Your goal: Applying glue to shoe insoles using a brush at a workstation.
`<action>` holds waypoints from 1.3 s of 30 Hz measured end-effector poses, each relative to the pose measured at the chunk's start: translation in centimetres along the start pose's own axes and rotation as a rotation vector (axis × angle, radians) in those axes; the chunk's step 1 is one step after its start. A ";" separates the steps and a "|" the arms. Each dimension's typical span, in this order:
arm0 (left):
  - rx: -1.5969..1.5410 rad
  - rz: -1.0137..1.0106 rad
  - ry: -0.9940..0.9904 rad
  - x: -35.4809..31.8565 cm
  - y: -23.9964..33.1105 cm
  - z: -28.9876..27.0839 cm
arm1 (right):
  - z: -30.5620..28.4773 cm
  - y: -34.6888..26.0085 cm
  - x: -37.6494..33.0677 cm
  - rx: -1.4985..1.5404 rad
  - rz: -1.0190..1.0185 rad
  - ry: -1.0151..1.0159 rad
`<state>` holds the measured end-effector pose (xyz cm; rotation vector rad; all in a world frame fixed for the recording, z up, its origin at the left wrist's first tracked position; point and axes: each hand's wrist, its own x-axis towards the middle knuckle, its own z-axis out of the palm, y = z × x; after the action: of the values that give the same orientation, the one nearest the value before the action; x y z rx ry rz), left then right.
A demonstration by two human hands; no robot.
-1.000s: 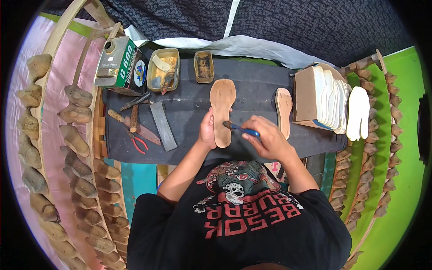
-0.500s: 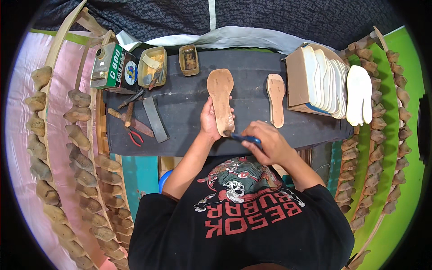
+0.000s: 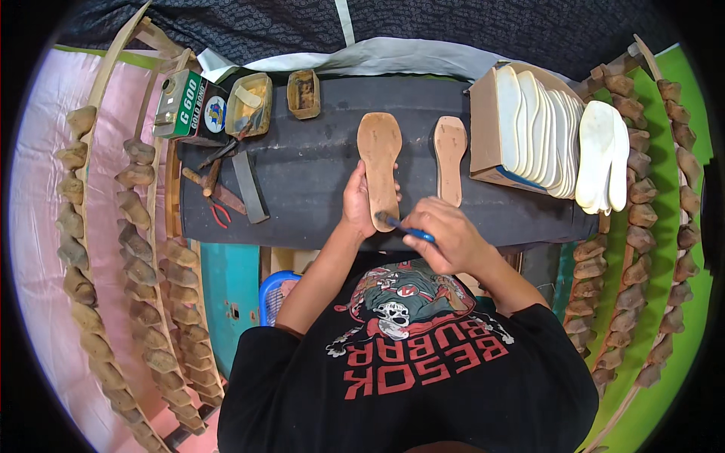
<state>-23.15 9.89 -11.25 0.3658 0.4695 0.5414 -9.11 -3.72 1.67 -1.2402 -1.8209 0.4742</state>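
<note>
A tan shoe insole [image 3: 379, 147] is held up over the near part of the table, its wide end pointing away from me. My left hand [image 3: 356, 199] is closed around its narrower lower part, thumb on the left edge and fingertips showing at the right. My right hand [image 3: 450, 238] grips a blue-handled brush [image 3: 418, 233], whose dark tip touches the insole near its heel end. To the right, a second tan insole [image 3: 450, 161] lies on the dark tabletop.
Back left stand a metal can [image 3: 178, 110] and two tubs, one yellowish [image 3: 260, 84] and one brown [image 3: 303, 94]. Nearby lie red-handled pliers [image 3: 220, 215], a hammer [image 3: 213, 178] and a grey bar [image 3: 250, 187]. A box [image 3: 487, 128] of white insoles stands right; racks of shoe lasts [image 3: 140, 270] flank me.
The brush has moved slightly over the heel end, and the glossy patch there no longer shows. My view has shifted a little, so the table things appear displaced.
</note>
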 end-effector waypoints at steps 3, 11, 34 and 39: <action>-0.028 0.029 0.016 -0.3 -0.5 1.0 | -0.6 0.4 -1.1 0.106 -0.045 -0.047; 0.124 0.046 0.048 -1.1 -3.0 2.1 | -2.9 3.8 -1.3 0.034 -0.023 0.137; -0.079 -0.074 0.037 0.5 3.8 -6.6 | 2.6 4.4 7.8 0.109 0.062 -0.170; -0.110 -0.123 0.029 -1.0 5.5 -10.1 | 4.3 7.6 14.3 -0.012 0.094 0.032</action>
<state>-31.36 15.80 -16.89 0.2226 0.4853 0.4516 -10.33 12.91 0.14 -1.3388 -1.7466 0.4937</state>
